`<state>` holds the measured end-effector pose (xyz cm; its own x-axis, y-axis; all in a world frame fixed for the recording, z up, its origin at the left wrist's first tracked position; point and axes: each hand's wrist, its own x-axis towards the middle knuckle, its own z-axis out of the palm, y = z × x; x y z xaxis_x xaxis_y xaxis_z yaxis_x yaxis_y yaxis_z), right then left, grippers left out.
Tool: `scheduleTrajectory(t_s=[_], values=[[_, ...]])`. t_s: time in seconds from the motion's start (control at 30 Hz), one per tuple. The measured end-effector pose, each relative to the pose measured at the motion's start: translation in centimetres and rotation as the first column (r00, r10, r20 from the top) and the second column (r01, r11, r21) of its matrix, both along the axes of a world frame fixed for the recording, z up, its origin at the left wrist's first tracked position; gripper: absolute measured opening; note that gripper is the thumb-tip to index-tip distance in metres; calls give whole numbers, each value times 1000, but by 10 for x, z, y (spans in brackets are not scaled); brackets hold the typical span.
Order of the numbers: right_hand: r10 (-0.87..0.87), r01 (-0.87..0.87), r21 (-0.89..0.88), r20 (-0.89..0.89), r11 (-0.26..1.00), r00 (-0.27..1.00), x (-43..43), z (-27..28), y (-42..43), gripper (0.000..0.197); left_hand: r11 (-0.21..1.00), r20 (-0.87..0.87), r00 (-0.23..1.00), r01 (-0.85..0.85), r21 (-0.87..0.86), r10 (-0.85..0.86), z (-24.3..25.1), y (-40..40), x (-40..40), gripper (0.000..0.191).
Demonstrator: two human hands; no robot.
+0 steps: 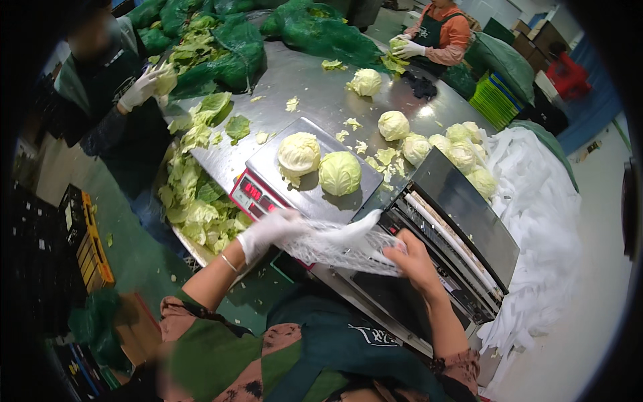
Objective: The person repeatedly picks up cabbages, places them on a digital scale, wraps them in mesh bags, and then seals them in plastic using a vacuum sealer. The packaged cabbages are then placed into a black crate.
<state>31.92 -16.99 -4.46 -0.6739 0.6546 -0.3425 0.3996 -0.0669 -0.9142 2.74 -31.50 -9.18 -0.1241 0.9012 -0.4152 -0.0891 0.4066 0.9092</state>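
Note:
White foam netting is stretched between my two hands, in front of the red-framed weighing scale. My left hand, in a white glove, grips one end by the scale's display. The other end is in my bare right hand, beside the black wrapping machine. Two trimmed cabbages rest on the scale's steel plate: a paler one on the left and a greener one on the right. My left palm and fingertips are partly hidden by the netting.
More cabbages lie behind the machine, beside a large heap of white foam nets. Loose leaves fill a container at the steel table's left edge. Green mesh sacks lie at the far side. Two co-workers each hold a cabbage.

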Motion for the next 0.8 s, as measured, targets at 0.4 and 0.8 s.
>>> scheduleTrajectory(t_s=[0.4, 0.8], values=[[-449, 317, 596, 83, 738, 890, -152, -72, 85, 35, 951, -696, 650, -188, 243, 306, -31, 126, -130, 56], [-525, 364, -385, -525, 848, 670, -94, -8, -3, 36, 996, 946, 325, -85, 38, -9, -14, 51, -42, 56]])
